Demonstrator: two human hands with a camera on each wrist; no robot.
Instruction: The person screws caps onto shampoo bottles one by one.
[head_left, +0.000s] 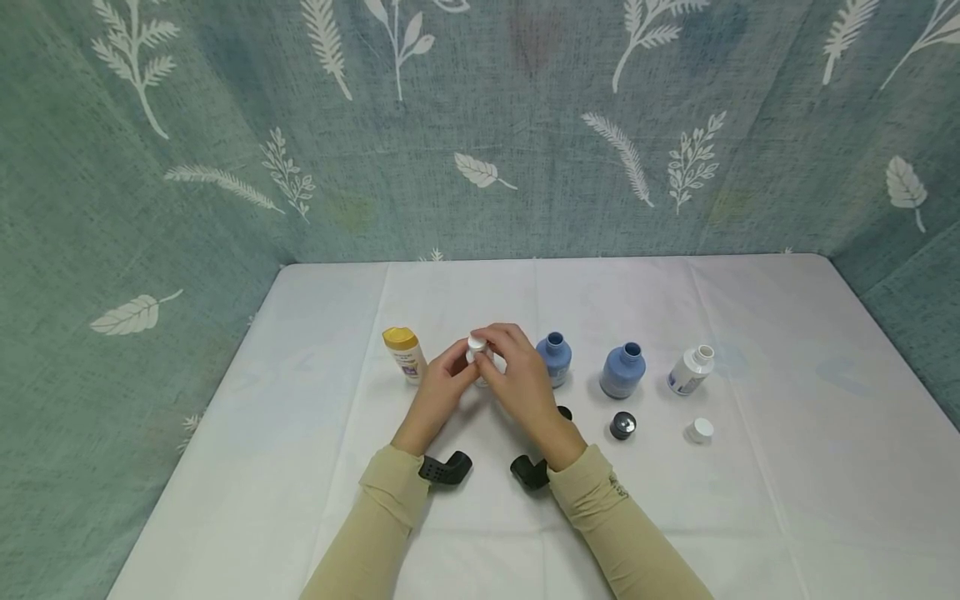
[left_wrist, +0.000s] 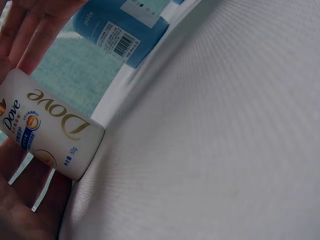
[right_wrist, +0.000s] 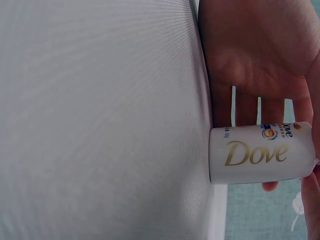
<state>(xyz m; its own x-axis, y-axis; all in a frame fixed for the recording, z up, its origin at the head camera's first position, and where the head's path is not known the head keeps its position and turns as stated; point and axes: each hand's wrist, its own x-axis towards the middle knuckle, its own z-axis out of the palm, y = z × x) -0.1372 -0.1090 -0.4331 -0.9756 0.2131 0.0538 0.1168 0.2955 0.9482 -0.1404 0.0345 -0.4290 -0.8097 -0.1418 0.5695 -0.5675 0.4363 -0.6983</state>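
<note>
A small white Dove bottle (left_wrist: 55,122) stands upright on the table between both hands. My left hand (head_left: 441,387) holds its body, fingers passing behind it in the right wrist view. At its top, my right hand (head_left: 523,375) pinches the white cap (head_left: 477,342) between thumb and fingers. Whether the cap is loose on the neck cannot be told. Left of the hands is a cream bottle with a yellow cap (head_left: 402,350). Close to the right hand's far side stands a blue bottle (head_left: 555,367) without a cap.
Further right are another uncapped blue bottle (head_left: 622,373) and an uncapped white bottle (head_left: 688,372). In front of them lie a black cap (head_left: 622,425) and a white cap (head_left: 701,430). Another black cap (head_left: 565,412) is partly hidden by the right wrist. A patterned green curtain (head_left: 480,125) hangs behind the table.
</note>
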